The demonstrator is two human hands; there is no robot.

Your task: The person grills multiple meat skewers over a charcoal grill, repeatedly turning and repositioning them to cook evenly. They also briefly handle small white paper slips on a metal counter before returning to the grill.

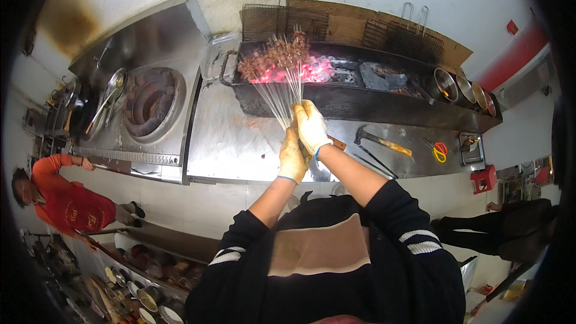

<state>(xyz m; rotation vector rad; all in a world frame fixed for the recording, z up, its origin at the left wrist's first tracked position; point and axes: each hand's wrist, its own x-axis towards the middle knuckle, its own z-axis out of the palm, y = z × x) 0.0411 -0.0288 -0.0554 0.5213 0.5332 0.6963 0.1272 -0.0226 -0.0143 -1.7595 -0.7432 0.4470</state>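
Both my hands wear pale, stained work gloves. My left hand (pixel 293 155) is closed around the lower ends of a fanned bunch of thin metal skewers (pixel 272 103). Just above it and to the right, my right hand (pixel 310 126) grips another bunch of skewers. Small pieces of browned meat (pixel 274 58) cover the far ends, over glowing coals (pixel 317 69) at the left part of a long black charcoal grill (pixel 360 102). The two gloves touch each other.
A claw hammer (pixel 382 140), tongs (pixel 375 162) and scissors (pixel 436 149) lie on the steel counter (pixel 229 144). Metal bowls (pixel 445 84) line the grill's right end. Left is a wok burner (pixel 153 101). One person (pixel 72 202) stands left, another (pixel 504 229) right.
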